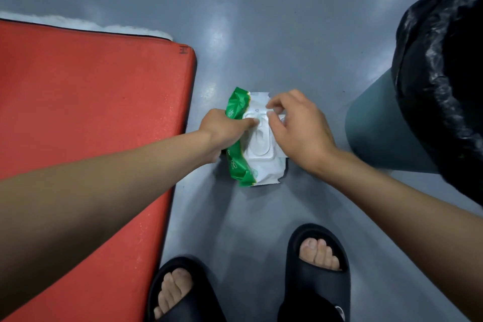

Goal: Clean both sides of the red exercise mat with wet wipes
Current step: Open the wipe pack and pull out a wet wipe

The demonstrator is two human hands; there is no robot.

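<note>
Opening: wipes pack (254, 138) lies on grey floor (274, 34), just right of the mat; both hands on it, lid looks shut, no wipe out yet.
Left grip: left hand (222, 129) curled round pack's green side, thumb pressing across onto white lid (258, 138) – clamped on pack, pinning it down.
Right grip: right hand (295, 123) w/ fingertips (270, 107) bent & pinching at far edge of the lid; prob. working the flap tab. Can't tell if it has purchase yet.
Mat: red exercise mat (91, 112) flat on floor at left, rounded corner near pack, wet-looking specks on top. White fluffy stuff (78, 23) peeks from behind far edge.
Bin: teal bin (379, 125) w/ black liner (444, 73) at right, near pack.
Feet: black slides (316, 269) at bottom.
Risks: thumb sits on lid, so flap may jam vs. own press; pack is soft & crumpled, could lift or skid w/ the pull; several wipes may string out together; floor glossy, slip if drips land.
Writing: print on green strip too small/creased to read; brand unknown. Small dark mark at mat corner, illegible.
</note>
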